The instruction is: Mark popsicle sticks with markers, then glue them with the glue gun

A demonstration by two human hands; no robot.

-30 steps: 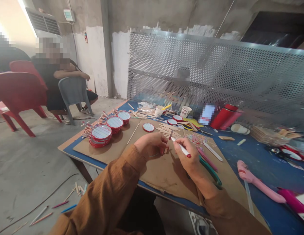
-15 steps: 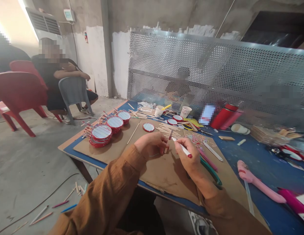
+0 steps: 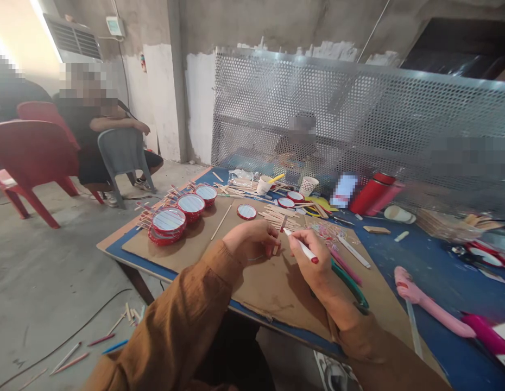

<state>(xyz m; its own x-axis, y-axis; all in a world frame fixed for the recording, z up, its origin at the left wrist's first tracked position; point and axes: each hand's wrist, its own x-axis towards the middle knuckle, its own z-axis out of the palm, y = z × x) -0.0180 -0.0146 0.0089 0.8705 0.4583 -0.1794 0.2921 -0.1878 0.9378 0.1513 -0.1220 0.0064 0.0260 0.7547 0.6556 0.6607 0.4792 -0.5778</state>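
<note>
My left hand (image 3: 258, 237) pinches a short wooden craft stick (image 3: 283, 223), held upright above the brown cardboard (image 3: 277, 293). Part of the stick shows red. In my right hand (image 3: 315, 252) is a white marker (image 3: 303, 248) with a red end, its tip at the stick's coloured part. Beyond my hands lie a loose pile of craft sticks (image 3: 277, 214) and a round red-rimmed white disc (image 3: 246, 211). Stacks of similar red-rimmed discs (image 3: 169, 220) stand on the left, with sticks poking out behind them.
Green-handled scissors or pliers (image 3: 350, 285) rest beside my right forearm. Right of the cardboard are a pink tool (image 3: 434, 312) and a red bottle (image 3: 372, 194). Paper cups (image 3: 308, 185) stand near the perforated metal panel (image 3: 338, 108). A person (image 3: 93, 119) sits at left.
The marker tip has shifted slightly left along with my right hand. My left hand and the stick look almost unmoved.
</note>
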